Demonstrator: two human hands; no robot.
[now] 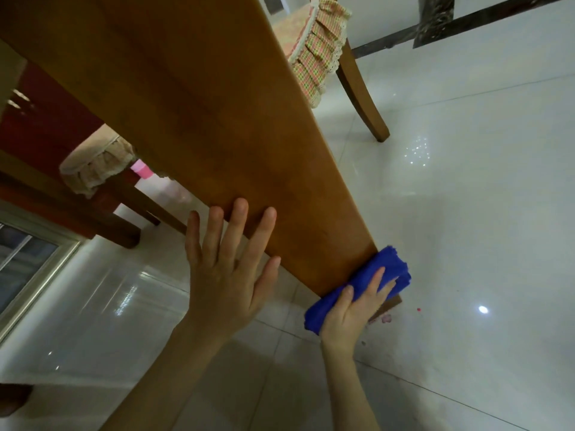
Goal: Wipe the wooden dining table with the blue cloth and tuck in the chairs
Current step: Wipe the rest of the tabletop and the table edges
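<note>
Glossy white floor tiles (466, 213) catch a bright light reflection (482, 309) (a few pink specks (418, 310) lie near it). A metal-framed glass door (31, 265) stands lower left; a dark stone strip (466, 23) crosses the far floor.

Readable text: I find none anywhere in my view.
Pink bottle (141, 168): blurred, I can't read any label.
</note>
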